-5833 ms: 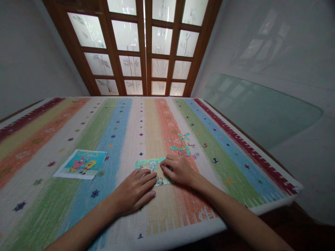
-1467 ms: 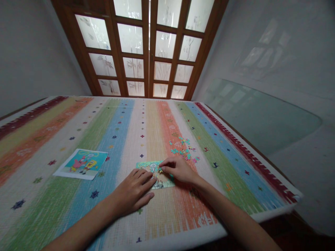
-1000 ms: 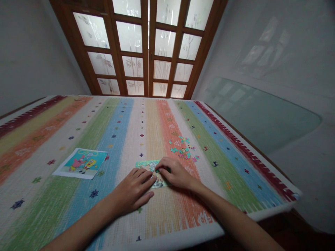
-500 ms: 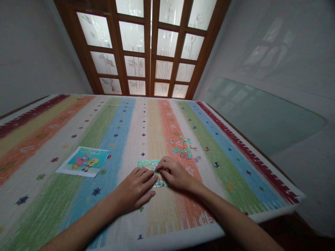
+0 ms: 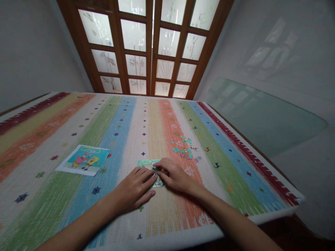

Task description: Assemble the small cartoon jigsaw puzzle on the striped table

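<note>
A partly covered jigsaw puzzle (image 5: 146, 162), green and pale, lies on the striped cloth in front of me. Over its left side rests my left hand (image 5: 140, 186), its fingers stretched out and the tips on the puzzle. My right hand (image 5: 174, 174) bends over the right part, thumb and fingertips pinched on a small puzzle piece at the puzzle's surface. The fingers hide most of that piece. Beyond my right hand, several loose puzzle pieces (image 5: 186, 152) in teal, pink and yellow are scattered on the cloth.
A printed cartoon picture (image 5: 86, 160) lies on the left. The striped tablecloth (image 5: 136, 223) covers the table, whose near edge runs below my forearms. A wooden door with glass panes (image 5: 136, 66) stands behind, and a glass panel (image 5: 261, 115) is along the right wall.
My right hand has shifted slightly left over the puzzle, its fingertips still pinched. The left hand stays almost in place.
</note>
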A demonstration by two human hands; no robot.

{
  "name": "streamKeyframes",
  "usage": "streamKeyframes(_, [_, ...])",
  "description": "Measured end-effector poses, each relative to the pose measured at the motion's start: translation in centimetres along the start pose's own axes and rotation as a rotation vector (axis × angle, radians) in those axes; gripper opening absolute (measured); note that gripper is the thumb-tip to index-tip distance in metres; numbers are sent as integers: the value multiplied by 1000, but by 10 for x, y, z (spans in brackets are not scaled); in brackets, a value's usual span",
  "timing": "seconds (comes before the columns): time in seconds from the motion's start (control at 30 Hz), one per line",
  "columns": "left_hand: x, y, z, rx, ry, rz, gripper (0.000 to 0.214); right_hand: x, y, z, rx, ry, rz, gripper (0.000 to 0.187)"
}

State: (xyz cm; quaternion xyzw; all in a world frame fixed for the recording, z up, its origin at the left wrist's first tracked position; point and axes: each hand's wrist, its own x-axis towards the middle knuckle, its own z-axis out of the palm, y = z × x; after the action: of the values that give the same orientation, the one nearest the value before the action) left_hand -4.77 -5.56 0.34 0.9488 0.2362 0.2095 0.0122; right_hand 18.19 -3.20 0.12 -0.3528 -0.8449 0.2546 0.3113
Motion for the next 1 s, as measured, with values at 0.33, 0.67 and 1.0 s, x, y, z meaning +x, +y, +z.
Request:
streamKeyframes(0.33, [2,1,-3,3,-8,7,30,0,4,-2,-145,-13,-1,12])
streamKeyframes(0.67, [2,1,-4,3,-14,1,30,-1,4,-4,-166,-16,-5,15])
streamKeyframes(1.0, [1,1,-3,7,18,13,32,-1,2,-6,-183,-30,-4,12])
